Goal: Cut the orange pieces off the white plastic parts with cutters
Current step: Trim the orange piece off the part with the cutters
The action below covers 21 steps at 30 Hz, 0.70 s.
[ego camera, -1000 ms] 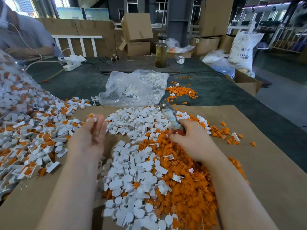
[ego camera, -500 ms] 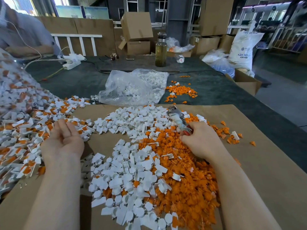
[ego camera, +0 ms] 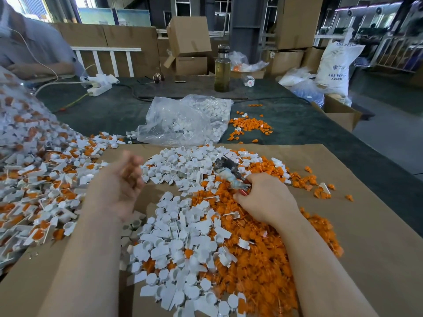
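My right hand (ego camera: 266, 201) gripping cutters (ego camera: 231, 173) over orange pieces (ego camera: 270, 268). My left hand (ego camera: 119, 186) hovering palm-up, blurred (grip: cannot tell), beside white plastic parts (ego camera: 183, 229) on worktop (ego camera: 377, 259). White sack (ego camera: 336, 67) reading "ABS RESIN".

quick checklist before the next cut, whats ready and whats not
1. Cutters gripped by right hand: ok.
2. Uncut part in left hand: cannot tell, the fingers are blurred.
3. Cutter jaws open: cannot tell, blurred.
4. Uncut parts within reach, pile on the left: ok.
5. Part placed between the jaws: not ok, the hands are apart.
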Each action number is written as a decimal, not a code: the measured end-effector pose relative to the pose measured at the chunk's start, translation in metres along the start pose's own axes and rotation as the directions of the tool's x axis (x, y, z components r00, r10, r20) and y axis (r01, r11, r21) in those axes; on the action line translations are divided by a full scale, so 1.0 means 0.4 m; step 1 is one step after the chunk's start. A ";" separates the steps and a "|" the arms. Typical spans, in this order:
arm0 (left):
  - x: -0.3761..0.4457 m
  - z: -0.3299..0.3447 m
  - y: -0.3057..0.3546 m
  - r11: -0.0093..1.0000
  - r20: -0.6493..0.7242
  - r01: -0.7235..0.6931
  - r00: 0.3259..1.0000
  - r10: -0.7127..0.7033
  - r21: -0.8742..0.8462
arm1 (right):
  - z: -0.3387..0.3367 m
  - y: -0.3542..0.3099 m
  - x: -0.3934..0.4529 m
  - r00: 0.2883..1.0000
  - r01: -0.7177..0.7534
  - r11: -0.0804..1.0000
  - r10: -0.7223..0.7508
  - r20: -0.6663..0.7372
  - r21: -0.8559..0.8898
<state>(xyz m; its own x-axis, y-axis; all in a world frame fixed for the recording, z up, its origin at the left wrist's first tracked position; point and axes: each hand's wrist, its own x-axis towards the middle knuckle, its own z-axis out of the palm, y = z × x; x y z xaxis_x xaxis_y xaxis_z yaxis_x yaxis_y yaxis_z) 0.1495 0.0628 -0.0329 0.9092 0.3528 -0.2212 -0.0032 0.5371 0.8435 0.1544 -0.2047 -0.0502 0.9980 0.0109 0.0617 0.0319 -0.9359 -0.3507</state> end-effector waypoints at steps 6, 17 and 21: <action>-0.013 0.034 -0.064 0.411 0.178 -0.243 0.965 0.190 0.879 | 0.005 -0.007 0.000 1.000 -0.020 0.999 0.020 0.009 -0.040; -0.019 0.056 -0.077 0.052 0.192 -0.197 0.977 0.091 0.979 | 0.011 -0.015 -0.004 0.992 -0.036 0.999 0.038 -0.121 0.017; -0.023 0.053 -0.076 0.195 0.210 -0.229 0.971 0.114 0.954 | 0.008 -0.020 -0.006 0.980 0.009 0.996 0.009 -0.198 0.091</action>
<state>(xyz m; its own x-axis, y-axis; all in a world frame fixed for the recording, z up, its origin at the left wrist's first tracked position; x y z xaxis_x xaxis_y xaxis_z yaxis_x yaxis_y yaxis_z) 0.1500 0.0267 -0.0461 0.9700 0.2425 -0.0159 0.1879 -0.7070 0.6818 0.1519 -0.1962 -0.0507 0.9679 -0.0675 0.2421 0.0457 -0.9000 -0.4335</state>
